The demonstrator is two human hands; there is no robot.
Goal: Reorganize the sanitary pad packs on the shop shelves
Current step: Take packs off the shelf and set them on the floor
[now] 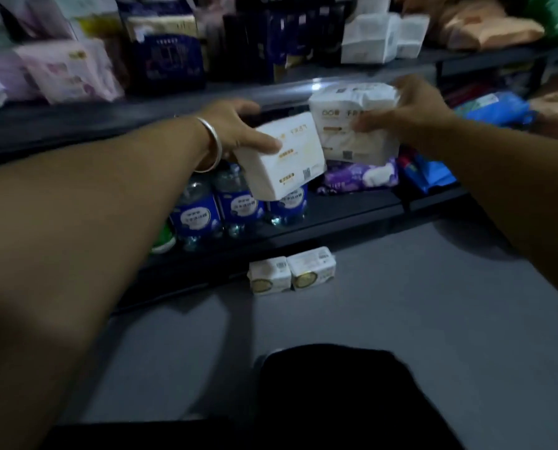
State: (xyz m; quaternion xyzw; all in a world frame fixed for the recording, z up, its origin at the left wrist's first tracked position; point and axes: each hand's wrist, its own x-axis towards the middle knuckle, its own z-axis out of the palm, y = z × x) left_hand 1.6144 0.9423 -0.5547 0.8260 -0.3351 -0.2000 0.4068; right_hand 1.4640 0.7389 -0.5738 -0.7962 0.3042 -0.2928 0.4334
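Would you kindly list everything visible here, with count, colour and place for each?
white packs: two, white with gold print, held in front of the shelf edge, one per hand
small packs: two, white with gold seals, side by side on the grey floor
water bottles: at least three, clear with blue labels, lower shelf
purple pack: one, lower shelf under the right-hand pack
blue packs: count unclear, right side
upper shelf packs: many, pink, navy, white, tan; blurred
bangle: one, silver, left wrist
left hand: grips the lower pack
right hand: grips the upper pack
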